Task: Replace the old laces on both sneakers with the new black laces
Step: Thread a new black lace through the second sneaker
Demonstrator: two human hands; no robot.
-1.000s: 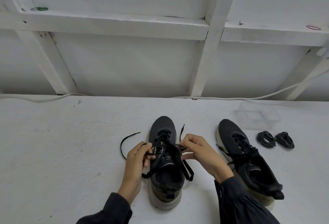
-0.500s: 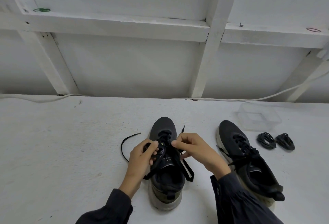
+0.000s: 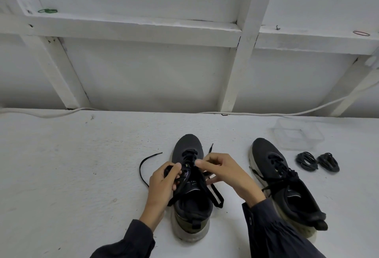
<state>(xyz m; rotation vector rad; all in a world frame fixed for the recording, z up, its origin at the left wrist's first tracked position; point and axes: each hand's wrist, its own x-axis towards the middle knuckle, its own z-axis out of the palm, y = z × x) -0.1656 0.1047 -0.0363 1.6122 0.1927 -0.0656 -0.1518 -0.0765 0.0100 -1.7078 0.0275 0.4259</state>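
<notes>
The near sneaker (image 3: 187, 147) stands toe-away on the white table (image 3: 82, 165) so its eyelets face the person, whose left hand (image 3: 164, 177) and right hand (image 3: 223, 172) each pinch the old lace (image 3: 143, 167) with curled fingers, probably to loosen it, while the new black laces (image 3: 306, 161) lie coiled beside the second sneaker (image 3: 266, 151).

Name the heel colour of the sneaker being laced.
Olive green heel, clearest in the head view.

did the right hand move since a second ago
Yes: the right hand shifted left, its fingertips now over the left sneaker's tongue.
</notes>
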